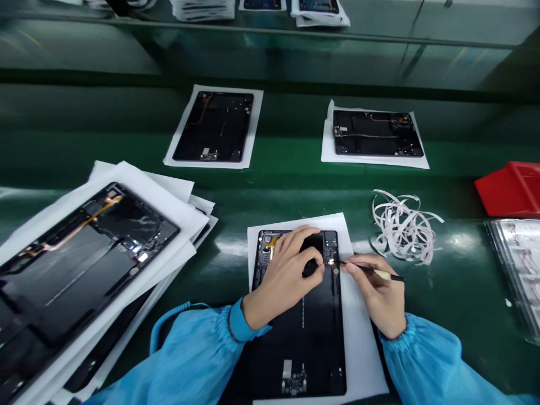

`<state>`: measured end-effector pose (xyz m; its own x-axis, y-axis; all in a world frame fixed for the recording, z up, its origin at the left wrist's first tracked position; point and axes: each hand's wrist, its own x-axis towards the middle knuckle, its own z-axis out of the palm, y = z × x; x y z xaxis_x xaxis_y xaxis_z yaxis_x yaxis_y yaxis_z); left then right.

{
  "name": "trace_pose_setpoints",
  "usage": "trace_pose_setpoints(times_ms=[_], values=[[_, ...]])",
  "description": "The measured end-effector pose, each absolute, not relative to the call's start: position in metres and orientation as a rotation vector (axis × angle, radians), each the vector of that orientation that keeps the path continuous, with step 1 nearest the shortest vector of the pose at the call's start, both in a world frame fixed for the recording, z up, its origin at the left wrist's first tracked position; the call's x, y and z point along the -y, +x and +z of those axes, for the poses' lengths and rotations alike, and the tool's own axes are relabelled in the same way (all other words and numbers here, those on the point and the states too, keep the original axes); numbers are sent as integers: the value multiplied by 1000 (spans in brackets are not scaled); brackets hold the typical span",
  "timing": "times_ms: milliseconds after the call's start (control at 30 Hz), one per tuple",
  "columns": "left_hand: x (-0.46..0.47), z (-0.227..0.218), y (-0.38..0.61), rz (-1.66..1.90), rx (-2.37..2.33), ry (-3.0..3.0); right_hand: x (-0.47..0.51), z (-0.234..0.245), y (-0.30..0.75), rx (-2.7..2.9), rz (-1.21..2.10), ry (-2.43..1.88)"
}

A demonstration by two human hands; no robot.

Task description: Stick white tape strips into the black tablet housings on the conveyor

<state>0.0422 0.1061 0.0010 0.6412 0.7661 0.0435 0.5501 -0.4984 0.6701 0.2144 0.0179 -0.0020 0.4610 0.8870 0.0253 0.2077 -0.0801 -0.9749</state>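
An opened black tablet body (314, 332) lies on a white sheet (358, 337) in front of me. My left hand (287, 275) rests on its upper part, fingers curled, thumb and forefinger pinched near a small connector (330, 261) at the right edge. My right hand (379, 292) grips a thin pointed tool (375, 271), tip touching the same connector. Both arms wear blue sleeves.
A stack of tablet bodies on white sheets (84, 259) lies at the left. Two more tablet bodies (215, 126) (375, 133) lie on sheets on the green belt behind. A heap of white peeled strips (400, 225), a red bin (512, 188) and a clear parts tray (518, 270) are at the right.
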Motion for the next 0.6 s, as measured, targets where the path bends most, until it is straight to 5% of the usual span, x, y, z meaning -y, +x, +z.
trace_pose_setpoints(times_ms=[600], values=[[-106, 3, 44, 457, -1026, 2254, -21, 0, 215, 1188, 772, -1471]])
